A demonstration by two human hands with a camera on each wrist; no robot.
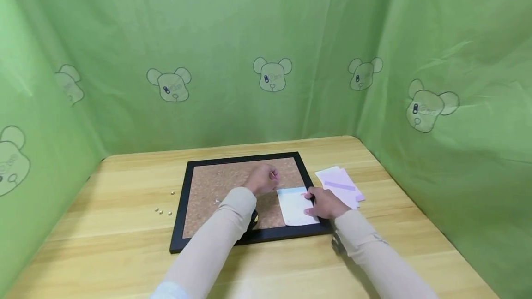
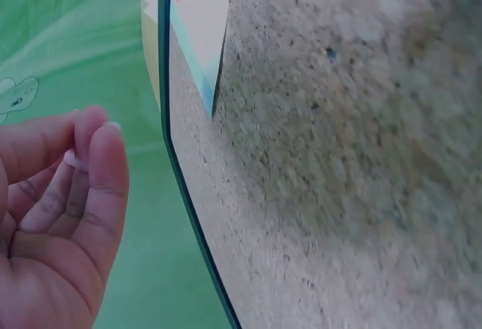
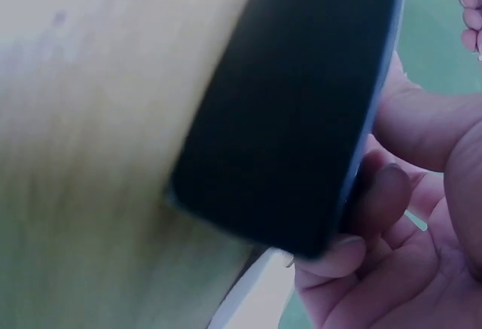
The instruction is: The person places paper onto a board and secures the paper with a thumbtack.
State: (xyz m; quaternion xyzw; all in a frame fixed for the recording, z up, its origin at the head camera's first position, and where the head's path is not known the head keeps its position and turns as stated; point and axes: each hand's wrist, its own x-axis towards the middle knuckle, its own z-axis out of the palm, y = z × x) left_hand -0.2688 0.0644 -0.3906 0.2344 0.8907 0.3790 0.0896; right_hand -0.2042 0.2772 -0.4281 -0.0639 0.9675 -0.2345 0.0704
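A cork board (image 1: pixel 208 183) in a black frame lies on the table. A white paper with a light-blue top strip (image 1: pixel 293 206) rests at its lower right. My right hand (image 1: pixel 328 204) holds this paper by its right edge; in the right wrist view its fingers bend around the frame's edge (image 3: pixel 301 103). Above the cork, near the paper's upper left corner, my left hand (image 1: pixel 262 180) has thumb and fingertips brought together. In the left wrist view the left hand (image 2: pixel 64 208) appears to pinch a small pale tack, mostly hidden by the fingers.
Several small shiny tacks (image 1: pixel 161 212) lie on the table left of the board. A small shiny piece (image 1: pixel 216 201) sits on the cork. Loose pale sheets (image 1: pixel 338 184) with a lilac strip overlap right of the board. Green curtains (image 1: pixel 224 22) enclose the table.
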